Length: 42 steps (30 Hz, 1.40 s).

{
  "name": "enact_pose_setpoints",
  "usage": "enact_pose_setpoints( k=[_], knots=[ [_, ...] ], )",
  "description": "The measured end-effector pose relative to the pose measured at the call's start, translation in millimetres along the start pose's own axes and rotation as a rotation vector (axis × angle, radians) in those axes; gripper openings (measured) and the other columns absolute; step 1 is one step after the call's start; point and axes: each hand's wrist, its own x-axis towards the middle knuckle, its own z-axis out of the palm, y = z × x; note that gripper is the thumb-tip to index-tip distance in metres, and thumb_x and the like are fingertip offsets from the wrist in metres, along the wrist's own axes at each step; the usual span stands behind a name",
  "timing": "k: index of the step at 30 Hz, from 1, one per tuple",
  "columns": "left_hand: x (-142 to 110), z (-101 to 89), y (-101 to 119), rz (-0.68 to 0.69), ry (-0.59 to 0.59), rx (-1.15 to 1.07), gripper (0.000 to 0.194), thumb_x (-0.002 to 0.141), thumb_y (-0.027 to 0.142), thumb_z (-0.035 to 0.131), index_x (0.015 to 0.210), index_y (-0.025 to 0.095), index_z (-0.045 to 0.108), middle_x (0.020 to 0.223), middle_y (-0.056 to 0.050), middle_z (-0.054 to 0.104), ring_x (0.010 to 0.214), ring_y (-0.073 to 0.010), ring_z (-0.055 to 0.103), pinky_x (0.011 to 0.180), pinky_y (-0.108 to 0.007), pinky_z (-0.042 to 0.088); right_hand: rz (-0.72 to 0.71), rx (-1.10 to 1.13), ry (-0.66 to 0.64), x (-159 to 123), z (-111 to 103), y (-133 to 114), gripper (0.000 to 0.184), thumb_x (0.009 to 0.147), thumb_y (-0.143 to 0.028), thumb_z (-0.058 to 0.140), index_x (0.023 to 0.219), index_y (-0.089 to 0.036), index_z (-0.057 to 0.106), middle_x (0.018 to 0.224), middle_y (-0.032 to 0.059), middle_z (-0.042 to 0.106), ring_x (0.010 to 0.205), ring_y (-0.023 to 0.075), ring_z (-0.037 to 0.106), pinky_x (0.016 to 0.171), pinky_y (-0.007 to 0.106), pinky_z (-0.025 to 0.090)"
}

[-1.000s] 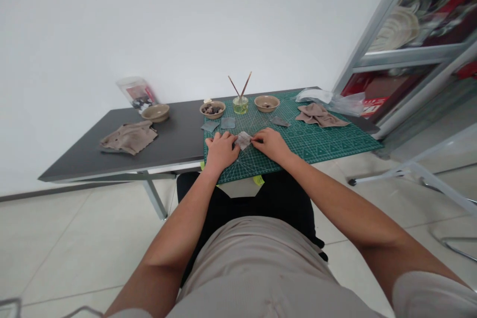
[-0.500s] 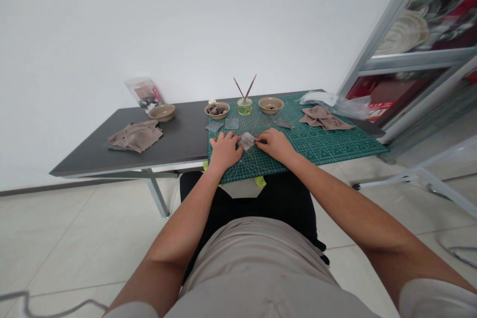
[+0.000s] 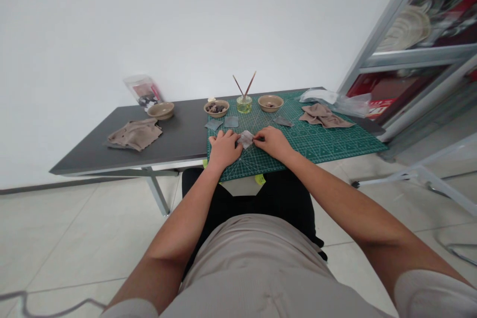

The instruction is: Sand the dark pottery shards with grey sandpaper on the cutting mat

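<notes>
A small greyish, thin square piece (image 3: 245,139) lies on the green cutting mat (image 3: 328,146) between my hands. Along its left edge rests my left hand (image 3: 224,149), fingers spread over the mat and thumb close to the piece. My right hand (image 3: 274,142) pinches the right corner of the piece between thumb and forefinger. Just beyond lie two grey-blue thin squares, a left square (image 3: 213,124) and a right square (image 3: 231,121), and a darker grey piece (image 3: 283,121) to the right.
At the mat's far side stand a bowl of dark lumps (image 3: 216,108), a glass jar (image 3: 244,105) of yellowish liquid with two thin brushes, and another bowl (image 3: 271,103). Brown cloths lie at left (image 3: 136,134) and right (image 3: 323,116). A clear container (image 3: 143,92) stands behind a third bowl (image 3: 161,111).
The view has tipped very slightly. Both hands and the square piece stay almost where they were, with only a tiny shift at the right fingertips.
</notes>
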Motion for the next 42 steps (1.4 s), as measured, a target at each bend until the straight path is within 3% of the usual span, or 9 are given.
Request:
enact_pose_setpoints(
  k=[6,11,16,20,25,29,34,37,42],
  knots=[
    [5,0.0,-8,-0.011,-0.002,-0.124,0.034,0.095,0.038,0.051,0.125,0.032,0.067,0.126,-0.007,0.067,0.116,-0.0325,0.052,0.093,-0.049,0.037,0.028,0.044,0.025,9,12,-10,0.012,0.091,-0.027,0.065,0.096,-0.019,0.072,0.090,0.0077,0.073,0.097,0.0254,0.060,0.084,0.035,0.045],
    [5,2.3,-9,0.007,0.018,-0.137,0.035,0.097,0.047,0.050,0.123,0.033,0.069,0.128,-0.007,0.066,0.116,-0.0329,0.052,0.092,-0.049,0.037,0.043,0.104,0.056,6,13,-5,0.036,0.090,-0.033,0.065,0.122,-0.016,0.065,0.118,0.0123,0.071,0.110,0.0295,0.059,0.096,0.041,0.047],
    [3,3.6,-6,0.034,0.027,-0.099,0.032,0.097,0.045,0.053,0.122,0.038,0.070,0.126,-0.007,0.066,0.116,-0.0334,0.051,0.094,-0.051,0.035,0.084,-0.014,-0.022,8,16,8,0.057,0.090,-0.043,0.065,0.137,-0.013,0.058,0.137,0.0182,0.062,0.128,0.0393,0.050,0.106,0.053,0.040],
    [3,2.5,-5,0.049,0.032,-0.093,0.031,0.096,0.046,0.054,0.122,0.038,0.070,0.129,-0.006,0.064,0.117,-0.0331,0.049,0.095,-0.052,0.035,0.031,0.027,-0.077,14,17,10,0.057,0.089,-0.038,0.065,0.140,-0.015,0.056,0.134,0.0160,0.064,0.124,0.0359,0.054,0.105,0.051,0.042],
    [3,1.2,-3,0.036,0.005,-0.094,0.028,0.095,0.045,0.056,0.118,0.039,0.071,0.129,-0.006,0.063,0.118,-0.0326,0.049,0.097,-0.052,0.036,-0.016,0.107,-0.103,21,16,11,0.051,0.088,-0.031,0.066,0.137,-0.017,0.059,0.124,0.0133,0.068,0.116,0.0297,0.060,0.104,0.046,0.044],
    [3,0.7,-5,-0.007,0.078,-0.176,0.021,0.093,0.039,0.061,0.109,0.031,0.071,0.123,-0.006,0.067,0.117,-0.0318,0.051,0.097,-0.051,0.037,-0.033,0.063,-0.109,22,17,10,0.044,0.089,-0.034,0.065,0.130,-0.018,0.064,0.121,0.0134,0.067,0.115,0.0300,0.059,0.102,0.044,0.044],
    [5,1.0,-16,-0.141,0.181,-0.437,0.016,0.089,0.026,0.064,0.104,0.024,0.067,0.105,-0.004,0.074,0.104,-0.0236,0.061,0.096,-0.042,0.042,0.059,-0.023,-0.107,22,19,-4,0.050,0.090,-0.047,0.063,0.128,-0.015,0.067,0.123,0.0177,0.062,0.118,0.0347,0.054,0.104,0.048,0.042],
    [8,2.3,-23,-0.140,0.208,-0.527,0.015,0.085,0.020,0.064,0.100,0.022,0.069,0.100,-0.002,0.075,0.095,-0.0200,0.063,0.090,-0.035,0.047,0.125,-0.044,-0.106,25,19,-12,0.048,0.087,-0.049,0.066,0.120,-0.015,0.070,0.121,0.0190,0.061,0.118,0.0368,0.053,0.101,0.049,0.044],
    [10,4.5,-27,-0.120,0.219,-0.550,0.019,0.085,0.021,0.062,0.102,0.021,0.071,0.099,-0.003,0.073,0.089,-0.0191,0.061,0.086,-0.033,0.049,0.131,0.083,-0.102,31,18,-14,0.023,0.084,-0.027,0.068,0.104,-0.015,0.071,0.107,0.0143,0.067,0.104,0.0270,0.062,0.097,0.040,0.047]
  ],
)
